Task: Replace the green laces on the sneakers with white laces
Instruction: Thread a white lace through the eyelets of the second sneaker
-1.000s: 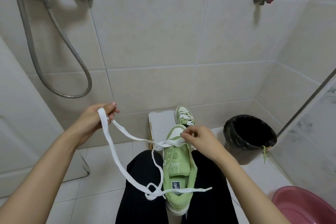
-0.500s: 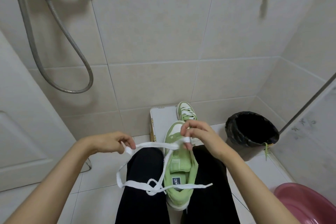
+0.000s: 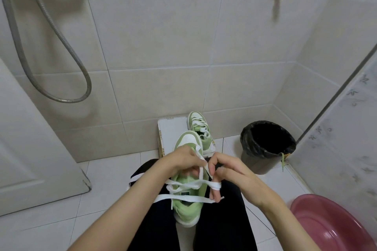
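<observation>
While the green sneaker (image 3: 189,210) lay on the person's lap, toe pointing away, both hands met over its tongue. The left hand (image 3: 181,161) kept a pinching grip on the white lace (image 3: 189,185); the right hand (image 3: 230,171) had its grip curled around the same lace, which looped over one finger. The second sneaker (image 3: 199,126) stood beyond on a white board (image 3: 173,130).

One wide-angle camera sits on my head, facing forward and down, close above my lap (image 3: 220,222); my left hand (image 3: 183,161) and right hand (image 3: 230,173) meet below centre, tiled wall (image 3: 163,26) at twelve o'clock.
</observation>
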Action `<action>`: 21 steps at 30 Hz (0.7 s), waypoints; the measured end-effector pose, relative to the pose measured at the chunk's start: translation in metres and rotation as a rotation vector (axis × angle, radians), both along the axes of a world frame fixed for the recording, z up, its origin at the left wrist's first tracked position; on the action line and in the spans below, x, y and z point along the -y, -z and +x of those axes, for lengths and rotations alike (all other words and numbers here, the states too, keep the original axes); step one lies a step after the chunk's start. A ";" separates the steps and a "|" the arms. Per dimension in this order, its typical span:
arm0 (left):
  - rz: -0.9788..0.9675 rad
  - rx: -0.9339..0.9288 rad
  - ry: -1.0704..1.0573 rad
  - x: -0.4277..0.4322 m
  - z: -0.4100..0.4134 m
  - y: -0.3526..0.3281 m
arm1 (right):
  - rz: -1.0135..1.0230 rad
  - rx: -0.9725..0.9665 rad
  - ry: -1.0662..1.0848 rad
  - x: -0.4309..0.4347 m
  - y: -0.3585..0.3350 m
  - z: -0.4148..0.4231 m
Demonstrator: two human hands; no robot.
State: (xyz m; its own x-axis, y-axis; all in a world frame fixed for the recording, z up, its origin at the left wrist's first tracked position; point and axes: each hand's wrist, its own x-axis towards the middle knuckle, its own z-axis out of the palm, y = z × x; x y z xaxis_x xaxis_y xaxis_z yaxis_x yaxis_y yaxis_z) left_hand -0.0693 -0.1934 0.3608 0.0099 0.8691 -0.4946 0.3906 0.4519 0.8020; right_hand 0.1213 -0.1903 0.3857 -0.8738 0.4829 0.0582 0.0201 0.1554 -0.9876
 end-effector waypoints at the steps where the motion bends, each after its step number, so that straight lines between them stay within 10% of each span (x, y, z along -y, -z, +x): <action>1: -0.026 0.070 -0.101 0.000 0.001 0.001 | 0.008 0.010 0.034 0.000 0.003 0.003; 6: -0.192 0.792 -0.586 0.005 -0.035 -0.005 | 0.233 0.360 0.292 -0.014 0.027 0.019; 11: -0.016 0.470 -0.444 0.027 -0.057 -0.010 | 0.558 0.637 0.355 -0.016 0.052 0.011; 16: 0.110 0.536 -0.507 0.029 -0.049 -0.009 | 0.965 0.602 0.477 -0.001 0.051 -0.038; 21: 0.183 0.549 -0.503 0.028 -0.053 -0.011 | 0.872 0.467 0.433 0.012 0.047 -0.069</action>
State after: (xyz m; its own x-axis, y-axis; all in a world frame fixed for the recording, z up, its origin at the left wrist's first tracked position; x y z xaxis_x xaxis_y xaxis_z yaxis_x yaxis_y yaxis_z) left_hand -0.1223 -0.2216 0.3716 -0.2060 0.9013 -0.3812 -0.3030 0.3116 0.9006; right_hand 0.0519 -0.2019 0.3388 -0.6634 0.7098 0.2367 0.5886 0.6904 -0.4206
